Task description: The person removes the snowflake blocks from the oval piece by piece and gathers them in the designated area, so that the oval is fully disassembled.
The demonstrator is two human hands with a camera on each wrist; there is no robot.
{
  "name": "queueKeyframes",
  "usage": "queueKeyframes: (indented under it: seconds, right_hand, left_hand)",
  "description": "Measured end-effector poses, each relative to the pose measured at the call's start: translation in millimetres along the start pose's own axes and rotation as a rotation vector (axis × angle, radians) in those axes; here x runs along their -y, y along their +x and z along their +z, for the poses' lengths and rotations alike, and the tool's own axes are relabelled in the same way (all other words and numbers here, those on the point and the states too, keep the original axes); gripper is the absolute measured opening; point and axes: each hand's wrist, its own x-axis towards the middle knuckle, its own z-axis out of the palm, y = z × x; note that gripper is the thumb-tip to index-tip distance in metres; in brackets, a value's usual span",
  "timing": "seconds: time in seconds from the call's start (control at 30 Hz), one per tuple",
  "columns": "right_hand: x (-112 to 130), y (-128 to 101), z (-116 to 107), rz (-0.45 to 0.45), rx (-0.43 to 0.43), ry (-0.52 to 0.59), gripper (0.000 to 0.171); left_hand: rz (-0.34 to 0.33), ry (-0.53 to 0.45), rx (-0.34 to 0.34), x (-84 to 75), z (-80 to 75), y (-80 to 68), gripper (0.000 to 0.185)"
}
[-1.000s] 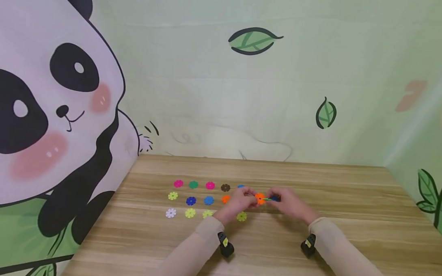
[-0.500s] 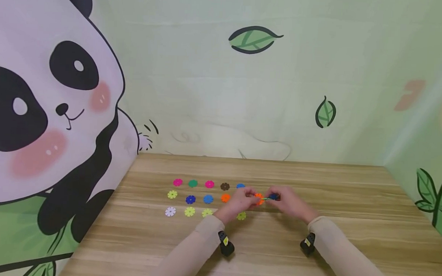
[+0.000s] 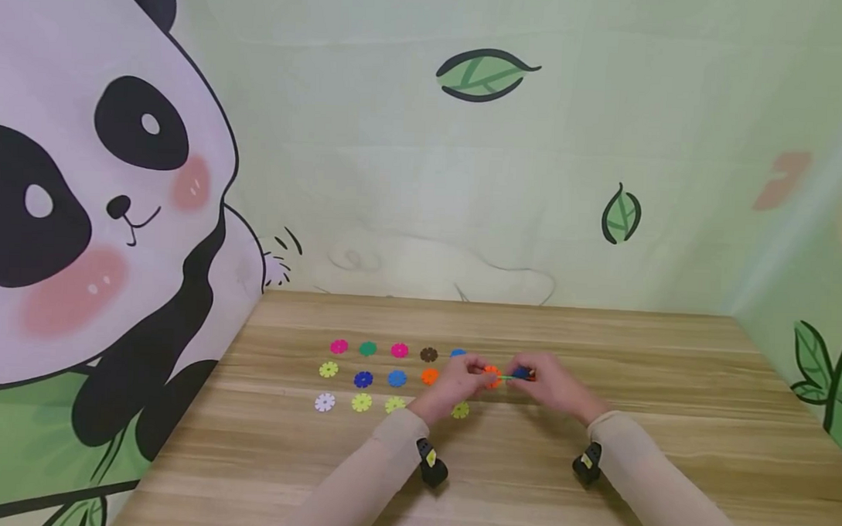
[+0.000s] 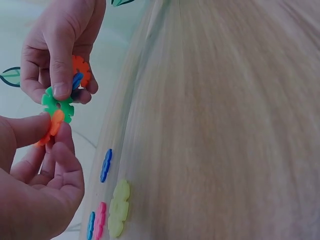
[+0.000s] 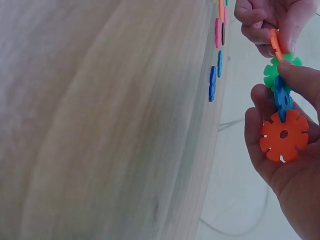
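Observation:
My left hand [image 3: 457, 386] pinches an orange notched plastic disc [image 4: 56, 123] between thumb and fingers. This disc meets the edge of a green notched disc [image 5: 271, 73], and their slots appear joined. In my right hand [image 3: 549, 383] is a short chain of linked discs, gripped near the green and blue pieces. The chain runs from the green disc to a blue disc [image 5: 283, 100] and on to a second orange disc [image 5: 295, 136], which lies against the right fingers and palm. Both hands are held close together just above the table.
Loose notched discs lie in rows on the wooden table [image 3: 302, 468] left of the hands, among them a white disc [image 3: 325, 402], a brown disc [image 3: 429, 354] and a dark blue disc [image 3: 363, 379]. A panda-printed wall [image 3: 204, 302] borders the table's left side.
Both hands stay almost in place. The orange disc at the left fingertips has shifted slightly left and turned a little. The loose discs lie as before.

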Motion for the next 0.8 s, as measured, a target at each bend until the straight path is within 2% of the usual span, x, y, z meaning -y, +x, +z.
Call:
queueKeyframes:
  seconds: [0.23,0.57,0.8]
  right_hand:
    - [-1.1,0.1,1.1,-0.022,-0.017,0.000,0.006]
    - [0.1,0.8,0.4,-0.026,-0.014,-0.007,0.005]
    - [2.6,-1.0,-2.7,-0.004,0.004,-0.001,0.005]
  left_hand:
    - [0.065,0.066,-0.036,-1.5,-0.4,-1.4,0.009]
    - [0.033,0.073,-0.066,-5.3,-0.9,-2.3,0.007]
    - [0.031,0.118,-0.080,-6.3,-7.1,-3.1,0.006]
